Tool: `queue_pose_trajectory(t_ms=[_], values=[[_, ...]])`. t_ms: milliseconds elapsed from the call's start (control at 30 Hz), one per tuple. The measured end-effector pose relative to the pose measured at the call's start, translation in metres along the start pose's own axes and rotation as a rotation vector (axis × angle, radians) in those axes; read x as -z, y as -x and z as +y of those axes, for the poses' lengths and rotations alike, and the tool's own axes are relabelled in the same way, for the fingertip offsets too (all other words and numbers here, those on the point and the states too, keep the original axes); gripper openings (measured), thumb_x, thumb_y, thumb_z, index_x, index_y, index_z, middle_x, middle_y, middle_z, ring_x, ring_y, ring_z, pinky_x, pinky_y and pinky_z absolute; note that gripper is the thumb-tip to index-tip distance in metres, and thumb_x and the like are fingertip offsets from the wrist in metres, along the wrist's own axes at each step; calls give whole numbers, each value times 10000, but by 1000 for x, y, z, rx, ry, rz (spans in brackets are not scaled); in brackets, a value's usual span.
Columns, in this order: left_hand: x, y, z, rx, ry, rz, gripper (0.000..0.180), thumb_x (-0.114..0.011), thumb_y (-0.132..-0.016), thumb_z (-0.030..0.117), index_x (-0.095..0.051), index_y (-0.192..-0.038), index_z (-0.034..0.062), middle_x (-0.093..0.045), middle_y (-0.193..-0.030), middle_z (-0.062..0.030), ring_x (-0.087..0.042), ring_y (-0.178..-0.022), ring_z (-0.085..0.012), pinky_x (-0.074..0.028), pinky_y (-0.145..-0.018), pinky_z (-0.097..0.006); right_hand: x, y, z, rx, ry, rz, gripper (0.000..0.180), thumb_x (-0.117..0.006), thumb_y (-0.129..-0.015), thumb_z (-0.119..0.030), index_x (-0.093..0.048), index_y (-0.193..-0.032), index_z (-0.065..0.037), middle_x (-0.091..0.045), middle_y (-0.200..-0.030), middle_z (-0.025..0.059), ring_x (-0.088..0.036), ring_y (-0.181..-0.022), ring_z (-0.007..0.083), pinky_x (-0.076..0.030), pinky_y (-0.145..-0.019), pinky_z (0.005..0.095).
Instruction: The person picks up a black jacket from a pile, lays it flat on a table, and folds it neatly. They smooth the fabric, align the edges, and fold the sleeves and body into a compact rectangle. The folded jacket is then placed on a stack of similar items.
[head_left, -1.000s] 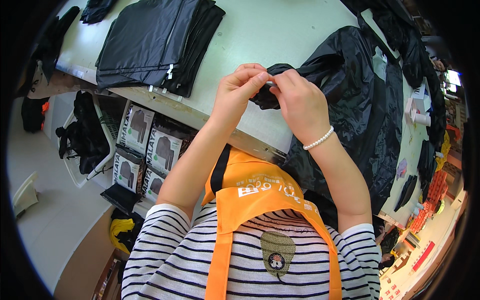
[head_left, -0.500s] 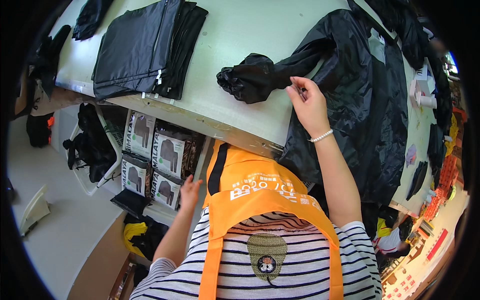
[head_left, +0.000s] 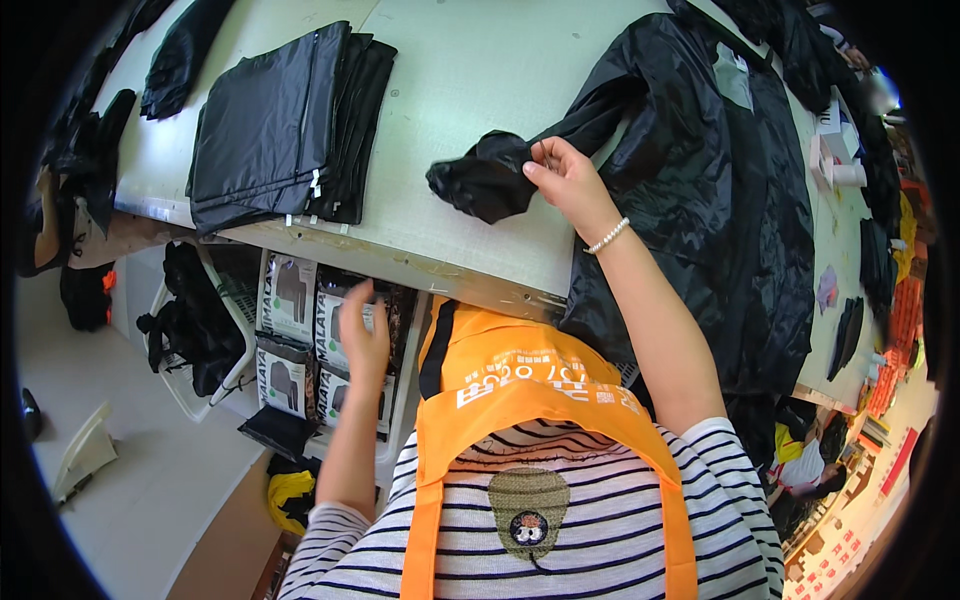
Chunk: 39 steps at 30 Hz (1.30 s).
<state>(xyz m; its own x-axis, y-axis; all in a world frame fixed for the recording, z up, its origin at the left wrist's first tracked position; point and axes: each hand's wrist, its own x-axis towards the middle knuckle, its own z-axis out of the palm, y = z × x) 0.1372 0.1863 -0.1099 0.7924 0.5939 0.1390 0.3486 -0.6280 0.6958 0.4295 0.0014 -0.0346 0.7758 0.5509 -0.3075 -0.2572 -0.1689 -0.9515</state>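
A black, shiny jacket point(head_left: 710, 210) lies spread on the pale work table, one sleeve reaching left to a bunched-up end point(head_left: 490, 178). My right hand point(head_left: 572, 185) is at that sleeve, thumb and forefinger pinched together beside the bunched end. A small, thin metallic thing shows between the fingers, too small to name; whether the fingertips also grip the fabric cannot be seen. My left hand point(head_left: 363, 335) hovers below the table's front edge, in front of the packaged garments point(head_left: 290, 292). It is a little blurred, fingers apart, holding nothing.
A stack of folded black garments point(head_left: 270, 130) sits on the table point(head_left: 450, 80) to the left. Below the edge stand a white basket of black cloth point(head_left: 240, 335) and several packages. A white roll point(head_left: 848, 175) and boxes lie at the far right.
My right hand has moved left and slightly down to the bunched sleeve end, which has shifted and changed shape. My left hand has risen toward the table edge.
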Motion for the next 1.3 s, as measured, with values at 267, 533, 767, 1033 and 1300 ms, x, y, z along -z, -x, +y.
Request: queue_pose_trajectory(t_ms=[267,533,767,1033,1300], values=[[-35,-171,189,25,614,-842,198,-572,-869,91,-637,-1028,-6,-646,-911,-45,-562,-915,-107,-421,-854,-256,18,57,-36,48,-127,-36,101,-622,-875,-87,-629,-936,-7,-592,-816,-46,-506,-728,15,-432,-664,174],[-72,-175,197,300,1019,-1049,199,-589,-852,139,-683,-880,-34,-671,-808,-32,-578,-743,-77,-436,-698,-211,34,92,-46,386,336,383,161,-696,-791,-9,-664,-948,-15,-606,-848,-13,-455,-618,28,-389,-560,171],[-74,-177,205,225,830,-1123,215,-561,-886,154,-666,-907,-32,-666,-808,-44,-600,-744,-97,-464,-701,-225,22,91,-39,478,473,407,145,-691,-748,53,-623,-859,-11,-564,-864,43,-517,-609,110,-438,-561,233],[-73,-179,197,514,1090,-1172,179,-577,-887,153,-650,-907,-9,-674,-829,-45,-614,-735,-98,-480,-701,-226,11,80,-37,214,151,518,118,-585,-915,-106,-536,-866,-11,-470,-687,-28,-439,-628,45,-395,-582,193],[-71,-179,201,578,1060,-1096,179,-619,-875,192,-660,-870,18,-677,-793,-44,-619,-696,-99,-488,-680,-228,16,91,-41,298,142,485,239,-607,-907,-150,-486,-1054,-6,-513,-887,35,-459,-670,63,-419,-628,202]])
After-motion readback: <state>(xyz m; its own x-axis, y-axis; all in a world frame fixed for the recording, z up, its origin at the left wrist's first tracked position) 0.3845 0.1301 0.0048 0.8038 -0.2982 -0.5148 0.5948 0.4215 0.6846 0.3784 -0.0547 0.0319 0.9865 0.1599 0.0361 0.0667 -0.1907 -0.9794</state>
